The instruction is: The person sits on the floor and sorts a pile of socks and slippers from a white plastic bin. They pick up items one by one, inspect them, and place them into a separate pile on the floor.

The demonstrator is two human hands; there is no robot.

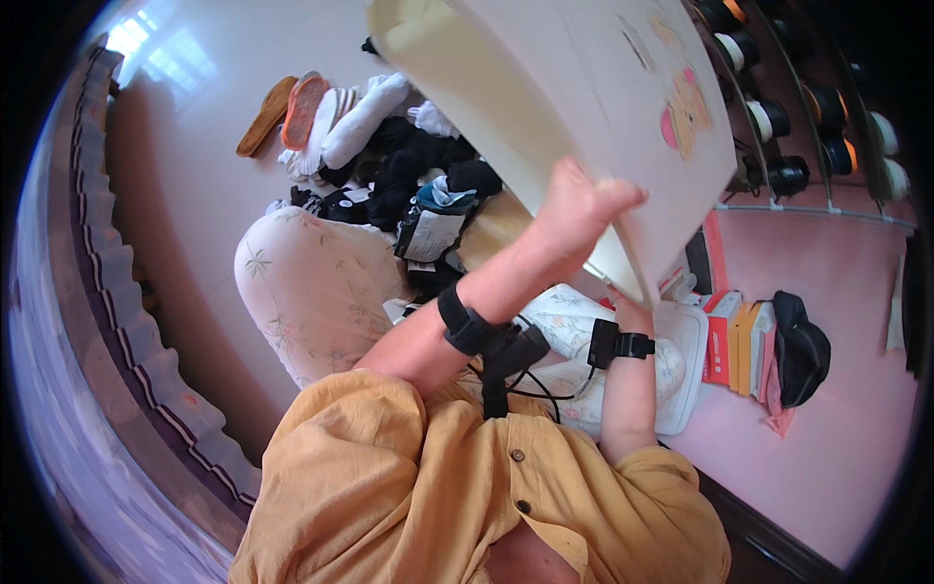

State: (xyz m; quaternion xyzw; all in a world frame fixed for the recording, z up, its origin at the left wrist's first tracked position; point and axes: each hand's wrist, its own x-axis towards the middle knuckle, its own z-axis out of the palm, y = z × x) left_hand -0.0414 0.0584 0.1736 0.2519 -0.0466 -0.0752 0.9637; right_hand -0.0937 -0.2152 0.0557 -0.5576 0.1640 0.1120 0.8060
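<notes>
A large cream plastic box (584,95) with cartoon bear stickers is tilted up in front of me, its hollow side facing left. My left hand (584,208) grips its near edge, the thumb over the outer face; the hand is slightly blurred. At the lower corner, my right hand (629,303) holds the box, its fingers mostly hidden. To the left of the box lies a pile of dark socks (398,171) on the floor. Rolled white socks (365,120), an orange insole (304,113) and a brown insole (266,117) lie at its far side. A packaged item with a paper label (434,230) rests nearer my knees.
A clear plastic lid or tub (689,372) sits by my right leg. Beyond it stand red and yellow boxes (733,339) and a black bag (799,350). A shoe rack (824,139) occupies the upper right. A bed with a ruffled skirt (139,328) runs along the left.
</notes>
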